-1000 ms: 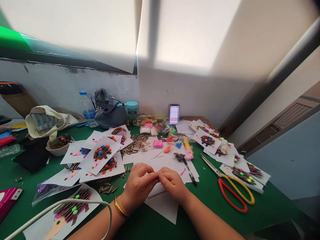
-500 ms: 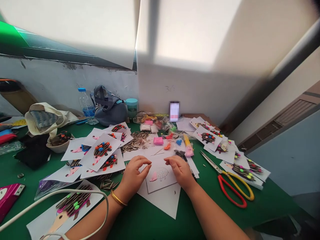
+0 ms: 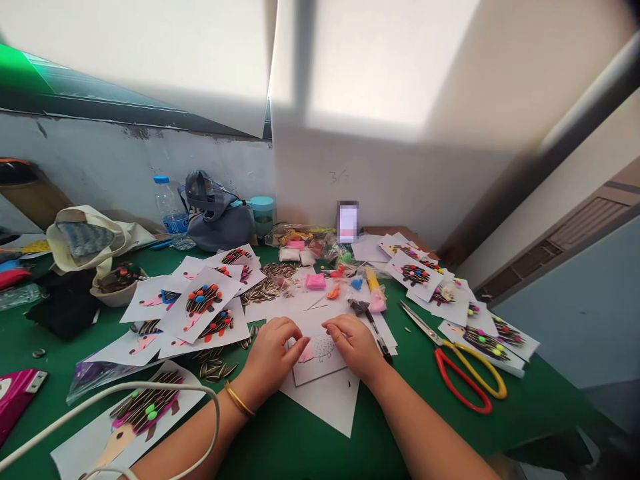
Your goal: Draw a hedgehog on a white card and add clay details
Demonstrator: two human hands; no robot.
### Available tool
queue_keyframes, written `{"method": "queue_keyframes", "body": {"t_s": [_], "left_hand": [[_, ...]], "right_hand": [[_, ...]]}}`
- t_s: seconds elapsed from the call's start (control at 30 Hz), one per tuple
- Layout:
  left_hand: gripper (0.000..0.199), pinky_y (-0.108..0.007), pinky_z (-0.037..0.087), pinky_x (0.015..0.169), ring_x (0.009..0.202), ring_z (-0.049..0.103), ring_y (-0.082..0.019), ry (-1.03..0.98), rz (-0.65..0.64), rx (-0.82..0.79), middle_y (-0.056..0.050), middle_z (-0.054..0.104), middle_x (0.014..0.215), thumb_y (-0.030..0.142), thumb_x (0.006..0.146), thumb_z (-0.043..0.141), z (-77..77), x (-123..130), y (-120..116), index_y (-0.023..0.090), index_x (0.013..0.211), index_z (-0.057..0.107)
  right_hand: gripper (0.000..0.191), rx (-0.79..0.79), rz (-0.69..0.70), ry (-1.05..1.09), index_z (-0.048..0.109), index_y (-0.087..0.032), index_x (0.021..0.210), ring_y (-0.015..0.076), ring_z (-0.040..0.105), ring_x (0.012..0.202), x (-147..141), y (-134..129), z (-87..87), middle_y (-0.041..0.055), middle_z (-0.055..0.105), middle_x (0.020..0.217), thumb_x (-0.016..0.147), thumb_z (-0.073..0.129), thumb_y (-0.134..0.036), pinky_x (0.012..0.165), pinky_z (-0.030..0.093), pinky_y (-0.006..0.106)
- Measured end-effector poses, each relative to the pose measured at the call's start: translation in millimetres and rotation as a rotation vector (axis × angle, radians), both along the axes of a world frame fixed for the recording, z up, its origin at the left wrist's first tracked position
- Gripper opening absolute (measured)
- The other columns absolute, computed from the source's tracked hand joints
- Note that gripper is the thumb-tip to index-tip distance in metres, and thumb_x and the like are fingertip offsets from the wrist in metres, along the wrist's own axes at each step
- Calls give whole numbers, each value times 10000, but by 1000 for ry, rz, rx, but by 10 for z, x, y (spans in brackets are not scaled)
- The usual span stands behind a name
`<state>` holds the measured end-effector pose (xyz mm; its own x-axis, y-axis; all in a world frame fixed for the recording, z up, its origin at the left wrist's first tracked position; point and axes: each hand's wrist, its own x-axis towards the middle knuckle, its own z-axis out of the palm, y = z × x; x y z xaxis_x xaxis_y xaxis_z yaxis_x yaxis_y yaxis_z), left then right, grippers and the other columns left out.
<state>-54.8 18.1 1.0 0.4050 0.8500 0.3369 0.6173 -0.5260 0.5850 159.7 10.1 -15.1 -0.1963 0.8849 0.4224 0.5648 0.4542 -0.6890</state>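
Observation:
A small sheet with an outlined hedgehog drawing (image 3: 323, 348) lies on white paper, its face covered by flat pink clay (image 3: 305, 352). Just above the drawing's left side is my left hand (image 3: 273, 353), fingers curved and thumb a little apart, with nothing visible between them. My right hand (image 3: 354, 343) hovers over the upper right edge, thumb and forefinger pinched together; anything between the tips is too small to make out. The hands partly cover the sheet and do not touch each other. A pink clay block (image 3: 315, 281) and a thin stick (image 3: 314, 304) lie beyond.
Finished hedgehog cards (image 3: 203, 303) overlap on the left, near sunflower seeds (image 3: 273, 283); more cards (image 3: 415, 273) lie right. Open scissors (image 3: 463, 370) rest beside my right forearm. A white cable (image 3: 125, 387) loops over my left forearm. A phone (image 3: 348, 223) stands at the back.
My left hand has shifted slightly right, its thumb now nearer the pink clay. My right hand has moved a little left, over more of the outline, with its fingertips closer together.

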Motion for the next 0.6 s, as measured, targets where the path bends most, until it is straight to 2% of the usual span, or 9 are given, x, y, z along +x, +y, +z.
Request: {"method": "queue_keyframes", "body": {"t_s": [0.17,0.3,0.4,0.6], "left_hand": [[121,-373,451,835,910,596,-205,-24,-17,4,-42,664,954,206,876,561,-58,12,23,231,903,677],[30,-356,451,781,856,591,-200,-19,-2,-1,-22,652,880,229,824,651,-87,34,18,223,797,637],[113,-349,443,755,832,586,-201,-1,2,2,-17,642,847,281,802,697,-95,45,9,219,760,612],[100,-366,424,808,885,596,-202,44,-37,18,-25,657,902,260,887,592,-103,46,1,229,814,653]], "right_hand": [[285,-1,-2,-17,710,-224,949,202,621,879,2,0,-10,44,719,897,977,446,-328,809,460,354],[279,3,-3,-25,707,-227,948,203,620,875,6,10,-33,44,720,901,974,451,-334,801,460,355],[280,7,-5,-31,706,-227,943,204,623,872,4,18,-48,45,720,897,973,452,-339,796,462,353],[284,-7,-7,-40,705,-223,931,204,622,886,6,16,-44,45,721,907,973,450,-339,813,461,355]]}}
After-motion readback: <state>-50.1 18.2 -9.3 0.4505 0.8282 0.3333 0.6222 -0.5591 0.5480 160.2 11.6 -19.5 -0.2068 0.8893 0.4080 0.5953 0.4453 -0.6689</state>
